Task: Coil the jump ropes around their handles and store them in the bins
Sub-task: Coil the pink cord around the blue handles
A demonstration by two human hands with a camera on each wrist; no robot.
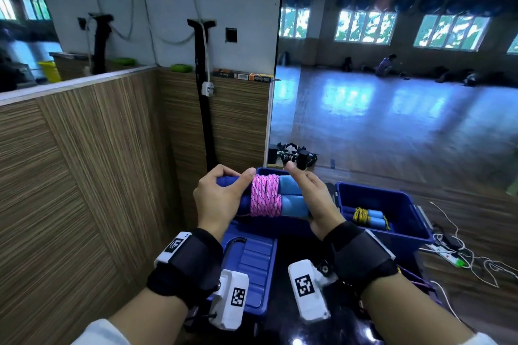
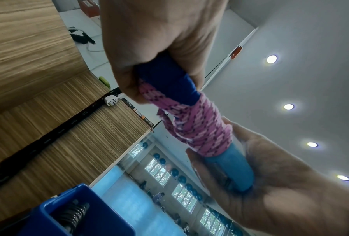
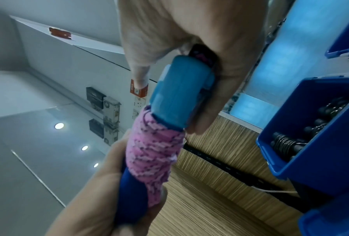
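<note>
A pink jump rope point(image 1: 265, 195) is coiled tightly round its two blue handles point(image 1: 291, 199), which lie side by side. My left hand point(image 1: 221, 196) grips the dark blue end of the handles point(image 2: 165, 79), thumb against the coil's edge. My right hand point(image 1: 311, 199) holds the light blue end point(image 3: 179, 95) with its fingers curled underneath and the thumb raised. The bundle hangs above a blue bin point(image 1: 266, 172) at the back. A second blue bin point(image 1: 403, 204) to the right holds a coiled yellow rope point(image 1: 361, 216) on blue handles.
A blue bin lid point(image 1: 252, 266) lies below my hands. A wood-panelled wall point(image 1: 84, 176) stands close on the left. A bin with black coiled ropes point(image 3: 290, 140) shows in the right wrist view. White cables and a power strip point(image 1: 448, 255) lie on the floor at right.
</note>
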